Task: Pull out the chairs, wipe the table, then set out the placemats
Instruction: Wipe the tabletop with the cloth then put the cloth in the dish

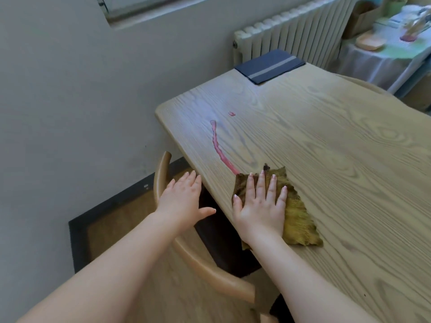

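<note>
Two hands show low in the frame: the right hand [258, 206] lies flat, fingers straight and spread, pressing a cloth [293, 213] onto the table [338, 159] at the lower end of a pink spill [218, 148]. Left of it, the left hand [183, 201] hovers open beside the table edge, above a chair [163, 173]. Folded dark placemats [269, 66] lie on the table's far corner, upper right.

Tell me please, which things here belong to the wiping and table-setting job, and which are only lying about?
Belong to the job:
- cloth under the right hand
- pink spill on the table
- folded dark placemats
- chair near the left hand

Only lying about:
- radiator
- cluttered side table
</note>
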